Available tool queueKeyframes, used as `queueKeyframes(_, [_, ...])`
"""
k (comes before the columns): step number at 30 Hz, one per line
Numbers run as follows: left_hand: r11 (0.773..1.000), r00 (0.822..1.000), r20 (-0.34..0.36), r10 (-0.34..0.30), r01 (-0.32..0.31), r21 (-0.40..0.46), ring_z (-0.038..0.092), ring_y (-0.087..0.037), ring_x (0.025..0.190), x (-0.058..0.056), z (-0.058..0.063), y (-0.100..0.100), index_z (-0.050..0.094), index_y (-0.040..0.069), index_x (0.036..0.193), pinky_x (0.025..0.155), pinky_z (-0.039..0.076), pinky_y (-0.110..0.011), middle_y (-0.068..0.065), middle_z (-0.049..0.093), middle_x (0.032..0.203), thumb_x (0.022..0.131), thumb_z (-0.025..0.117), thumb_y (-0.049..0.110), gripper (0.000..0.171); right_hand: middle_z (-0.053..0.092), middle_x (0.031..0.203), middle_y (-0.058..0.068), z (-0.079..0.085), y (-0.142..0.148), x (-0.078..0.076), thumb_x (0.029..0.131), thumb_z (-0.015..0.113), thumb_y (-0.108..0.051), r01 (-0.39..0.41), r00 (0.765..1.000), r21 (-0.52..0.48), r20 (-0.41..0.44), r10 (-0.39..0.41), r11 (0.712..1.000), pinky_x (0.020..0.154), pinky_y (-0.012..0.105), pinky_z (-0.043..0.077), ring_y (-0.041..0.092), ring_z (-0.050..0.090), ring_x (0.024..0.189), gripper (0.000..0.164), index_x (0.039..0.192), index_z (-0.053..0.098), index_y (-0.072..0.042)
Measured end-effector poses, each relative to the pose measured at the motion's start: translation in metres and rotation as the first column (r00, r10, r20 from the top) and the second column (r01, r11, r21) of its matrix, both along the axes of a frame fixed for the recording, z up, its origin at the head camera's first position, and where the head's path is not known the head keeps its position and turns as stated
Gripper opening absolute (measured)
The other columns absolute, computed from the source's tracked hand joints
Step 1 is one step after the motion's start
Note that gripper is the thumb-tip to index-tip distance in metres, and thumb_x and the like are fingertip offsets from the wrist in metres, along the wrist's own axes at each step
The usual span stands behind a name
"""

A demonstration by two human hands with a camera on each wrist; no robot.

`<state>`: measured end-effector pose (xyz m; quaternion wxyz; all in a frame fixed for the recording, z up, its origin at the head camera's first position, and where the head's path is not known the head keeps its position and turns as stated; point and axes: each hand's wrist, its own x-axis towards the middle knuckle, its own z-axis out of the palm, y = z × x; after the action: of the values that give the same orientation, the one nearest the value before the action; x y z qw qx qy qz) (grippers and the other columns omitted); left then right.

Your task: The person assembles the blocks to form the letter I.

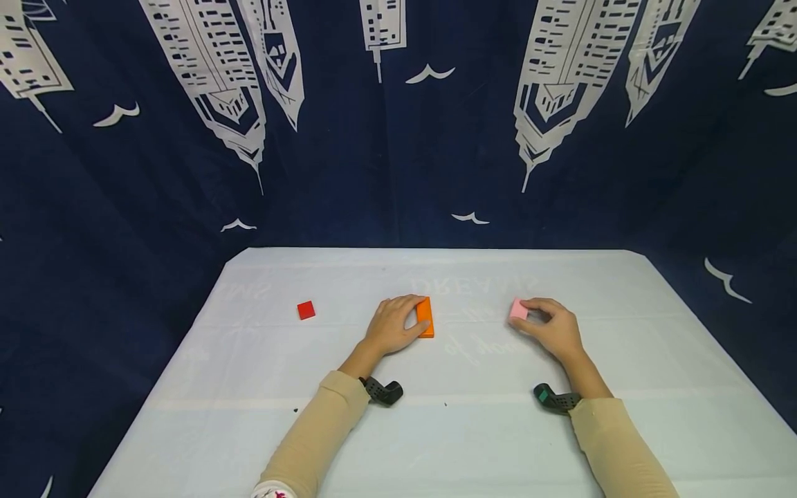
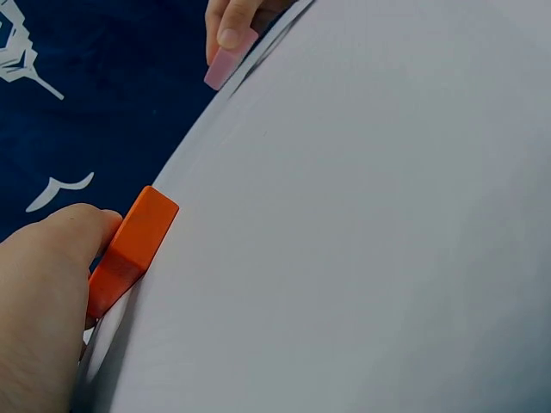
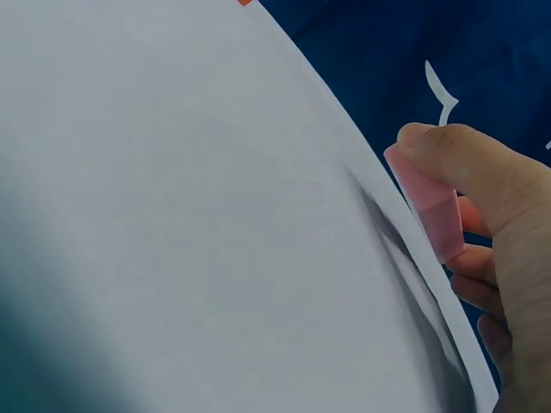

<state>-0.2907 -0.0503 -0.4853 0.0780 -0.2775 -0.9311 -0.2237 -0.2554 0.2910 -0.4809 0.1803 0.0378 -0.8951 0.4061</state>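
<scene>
My left hand point(image 1: 391, 325) grips an orange rectangular block point(image 1: 425, 318) by its two ends, thumb at the near end and fingers at the far end. In the left wrist view the orange block point(image 2: 135, 249) stands out past the thumb. Off to the right, my right hand point(image 1: 554, 328) pinches a pink block point(image 1: 518, 310) between thumb and fingers. The right wrist view shows the thumb on the top end of the pink block point(image 3: 428, 202), with fingertips at its lower end. A red square block point(image 1: 306, 310) lies by itself left of my left hand.
A white cloth with faint lettering covers the table point(image 1: 473, 443). Behind it hangs a dark blue curtain point(image 1: 386, 173) printed with white buildings and birds. Each wrist wears a dark strap-on camera, the left camera point(image 1: 385, 391) and the right camera point(image 1: 556, 399).
</scene>
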Motion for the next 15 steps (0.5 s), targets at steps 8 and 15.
queueKeyframes(8, [1.0, 1.0, 0.001, -0.002, 0.002, -0.001, 0.042, -0.022, 0.134, 0.0, -0.001, 0.0, 0.047, 0.019, 0.145, 0.111, 0.029, -0.047, -0.001, 0.049, 0.145, 0.095, 0.052, 0.048, 0.057, 0.064, 0.118, 0.021, 0.009, -0.007, -0.002, 0.075, 0.085, -0.028, -0.037, 0.999, 0.015, -0.001, 0.037, 0.999, 0.097, 0.056, 0.042, 0.041, 0.055, 0.114, 0.049, 0.112, 0.071, 0.0])
queueKeyframes(15, [1.0, 1.0, 0.016, -0.004, 0.004, 0.0, 0.041, -0.022, 0.135, 0.0, -0.001, 0.0, 0.047, 0.019, 0.145, 0.112, 0.029, -0.046, -0.002, 0.049, 0.145, 0.096, 0.052, 0.047, 0.057, 0.063, 0.119, 0.02, 0.015, -0.017, 0.004, 0.074, 0.086, -0.031, -0.064, 0.998, -0.004, 0.03, 0.064, 0.998, 0.099, 0.058, 0.04, 0.04, 0.053, 0.116, 0.051, 0.112, 0.071, -0.001])
